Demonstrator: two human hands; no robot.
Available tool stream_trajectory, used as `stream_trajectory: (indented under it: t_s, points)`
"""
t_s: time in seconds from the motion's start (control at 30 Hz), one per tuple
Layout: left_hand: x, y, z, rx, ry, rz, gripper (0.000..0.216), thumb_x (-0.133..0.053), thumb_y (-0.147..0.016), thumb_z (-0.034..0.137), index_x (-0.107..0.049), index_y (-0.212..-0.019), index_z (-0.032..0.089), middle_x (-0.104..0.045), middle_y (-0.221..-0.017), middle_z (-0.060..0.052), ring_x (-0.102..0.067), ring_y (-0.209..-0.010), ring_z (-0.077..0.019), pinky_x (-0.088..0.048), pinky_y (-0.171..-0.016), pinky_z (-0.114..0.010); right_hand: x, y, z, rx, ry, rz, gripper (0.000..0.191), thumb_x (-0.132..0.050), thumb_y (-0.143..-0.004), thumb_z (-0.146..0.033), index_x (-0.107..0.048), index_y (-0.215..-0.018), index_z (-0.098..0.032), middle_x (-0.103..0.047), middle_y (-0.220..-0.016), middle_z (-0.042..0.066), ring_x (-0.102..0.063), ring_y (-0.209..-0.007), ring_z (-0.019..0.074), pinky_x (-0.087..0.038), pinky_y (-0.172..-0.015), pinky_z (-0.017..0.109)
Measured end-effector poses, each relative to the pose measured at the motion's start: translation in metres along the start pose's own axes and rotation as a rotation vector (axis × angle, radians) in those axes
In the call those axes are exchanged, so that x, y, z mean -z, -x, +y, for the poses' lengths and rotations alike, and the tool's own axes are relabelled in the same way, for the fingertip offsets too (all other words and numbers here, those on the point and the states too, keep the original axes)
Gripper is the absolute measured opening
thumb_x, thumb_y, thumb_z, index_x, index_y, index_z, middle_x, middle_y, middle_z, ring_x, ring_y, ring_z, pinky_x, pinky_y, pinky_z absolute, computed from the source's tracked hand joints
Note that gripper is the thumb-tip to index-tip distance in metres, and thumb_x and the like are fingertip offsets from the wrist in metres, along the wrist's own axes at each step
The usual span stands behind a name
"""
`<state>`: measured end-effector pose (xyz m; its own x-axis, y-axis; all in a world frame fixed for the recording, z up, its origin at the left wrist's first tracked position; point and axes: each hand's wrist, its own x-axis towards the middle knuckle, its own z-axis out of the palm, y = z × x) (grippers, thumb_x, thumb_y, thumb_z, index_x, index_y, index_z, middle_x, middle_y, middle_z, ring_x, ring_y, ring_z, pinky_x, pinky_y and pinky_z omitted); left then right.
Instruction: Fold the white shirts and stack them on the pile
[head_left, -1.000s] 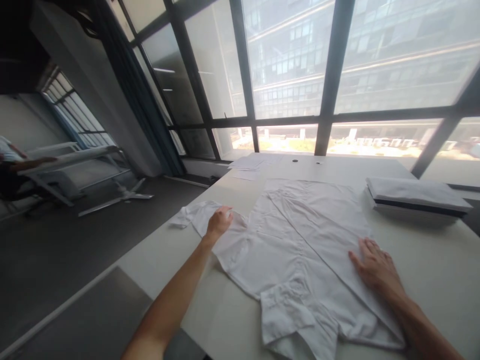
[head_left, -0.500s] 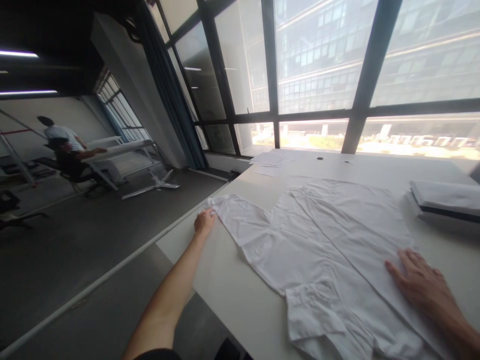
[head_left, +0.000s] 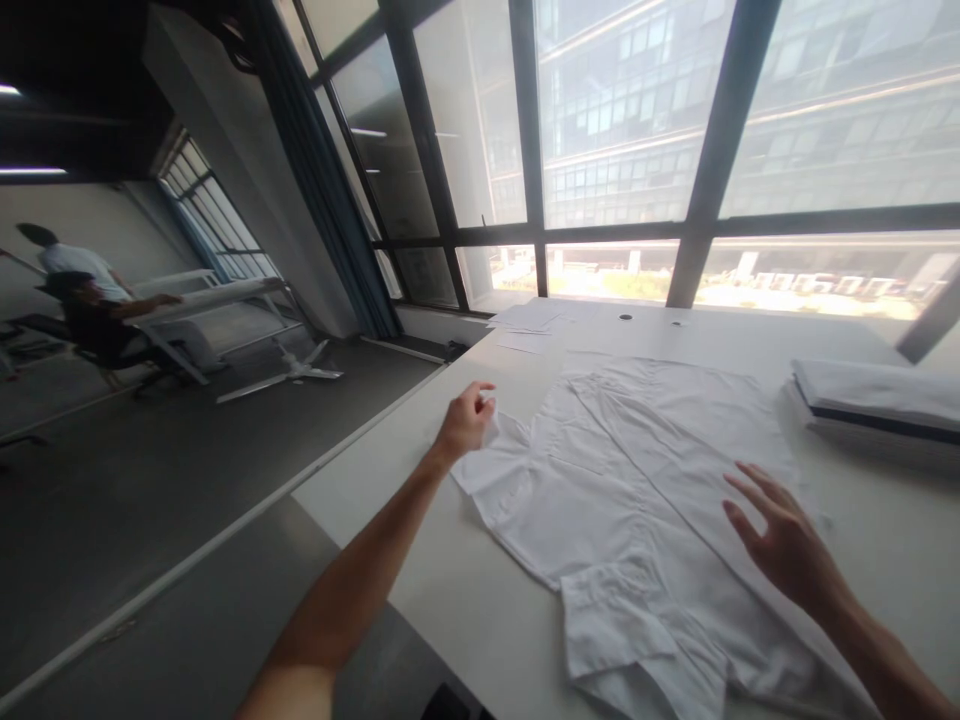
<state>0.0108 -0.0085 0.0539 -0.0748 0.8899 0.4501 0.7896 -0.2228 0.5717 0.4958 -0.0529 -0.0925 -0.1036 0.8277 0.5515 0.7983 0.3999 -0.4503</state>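
Note:
A white shirt [head_left: 637, 490] lies spread out, somewhat wrinkled, with a chest pocket visible and one sleeve folded over towards me. My left hand [head_left: 466, 420] is closed on the end of the other sleeve, at the shirt's left side, and holds it raised off the table. Some of that sleeve is hidden behind my fingers. Over the right part of the shirt is my right hand [head_left: 780, 535], its fingers spread and holding nothing. It looks lifted a little above the cloth.
The white table [head_left: 450, 610] reaches to the windows. A stack of folded white and dark cloth [head_left: 877, 400] sits at the right, and paper sheets [head_left: 525, 322] lie at the far left corner. Two people [head_left: 82, 300] are at another table across the room.
My left hand has brought the sleeve end up and rightwards, folding it inward from the table edge. My right hand has risen from lying flat on the shirt.

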Motion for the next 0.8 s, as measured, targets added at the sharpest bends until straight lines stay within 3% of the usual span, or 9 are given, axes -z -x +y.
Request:
stream_trajectory:
  t_s: [0.1,0.2,0.33,0.43,0.53,0.6,0.7,0.8]
  points:
    - [-0.052,0.014,0.059,-0.039,0.269,-0.205,0.03,-0.054,-0.087,0.027,-0.067,-0.112,0.016,-0.05,-0.06,0.007,-0.049,-0.053,-0.0103,-0.038,-0.055,-0.02,-0.004,0.0,-0.044,-0.11,-0.367,-0.13,0.04,-0.055,-0.093,-0.05,-0.07,-0.118,-0.022,-0.065,-0.133,0.013,-0.059,-0.124,0.0317,-0.051,-0.102,0.05]
    - [-0.113,0.036,0.099,0.052,0.481,-0.42,0.031,-0.053,-0.086,0.023,-0.064,-0.113,0.014,-0.05,-0.058,0.008,-0.051,-0.047,-0.01,-0.038,-0.05,-0.02,-0.014,0.006,-0.082,-0.281,-0.715,-0.333,0.045,-0.057,-0.092,-0.054,-0.071,-0.119,-0.021,-0.073,-0.117,0.013,-0.069,-0.106,0.0314,-0.059,-0.088,0.046]
    - [-0.181,0.07,0.118,0.071,0.562,-0.562,0.037,-0.057,-0.085,0.021,-0.06,-0.122,0.015,-0.061,-0.07,0.003,-0.061,-0.061,-0.0131,-0.047,-0.059,-0.023,-0.032,0.013,-0.1,-0.392,-0.949,-0.4,0.056,-0.062,-0.087,-0.06,-0.069,-0.127,-0.022,-0.07,-0.127,0.012,-0.068,-0.109,0.0335,-0.06,-0.085,0.046]
    - [-0.208,0.088,0.112,0.093,0.539,-0.589,0.039,-0.057,-0.083,0.016,-0.058,-0.123,0.017,-0.063,-0.077,0.001,-0.063,-0.071,-0.0143,-0.049,-0.067,-0.025,-0.042,0.015,-0.097,-0.458,-0.959,-0.389,0.06,-0.066,-0.083,-0.063,-0.068,-0.128,-0.023,-0.072,-0.124,0.011,-0.068,-0.108,0.0335,-0.058,-0.087,0.046]
    - [-0.217,0.096,0.104,0.15,0.594,-0.59,0.037,-0.054,-0.083,0.012,-0.057,-0.12,0.017,-0.061,-0.073,0.002,-0.061,-0.069,-0.0142,-0.049,-0.068,-0.025,-0.045,0.016,-0.094,-0.508,-1.044,-0.406,0.07,-0.063,-0.085,-0.065,-0.057,-0.142,-0.024,-0.074,-0.119,0.009,-0.071,-0.099,0.03,-0.059,-0.084,0.045]
    - [-0.211,0.094,0.103,0.202,0.698,-0.598,0.036,-0.051,-0.084,0.012,-0.055,-0.119,0.017,-0.06,-0.073,0.002,-0.06,-0.066,-0.0136,-0.048,-0.064,-0.025,-0.044,0.015,-0.094,-0.5,-1.04,-0.409,0.069,-0.062,-0.085,-0.065,-0.058,-0.141,-0.024,-0.071,-0.126,0.009,-0.07,-0.106,0.0307,-0.058,-0.088,0.046]
    - [-0.185,0.083,0.106,0.11,0.802,-0.568,0.03,-0.05,-0.086,0.017,-0.058,-0.114,0.016,-0.063,-0.076,0.0,-0.062,-0.07,-0.0139,-0.048,-0.066,-0.025,-0.04,0.013,-0.095,-0.463,-0.907,-0.397,0.061,-0.063,-0.083,-0.066,-0.072,-0.123,-0.02,-0.068,-0.131,0.012,-0.062,-0.121,0.0347,-0.049,-0.104,0.05]
    - [-0.142,0.063,0.101,-0.095,0.683,-0.487,0.023,-0.052,-0.089,0.023,-0.065,-0.107,0.017,-0.068,-0.082,-0.003,-0.065,-0.079,-0.0158,-0.049,-0.073,-0.026,-0.035,0.012,-0.097,-0.478,-0.848,-0.416,0.062,-0.065,-0.08,-0.068,-0.076,-0.116,-0.019,-0.071,-0.125,0.012,-0.063,-0.121,0.0364,-0.043,-0.109,0.055]
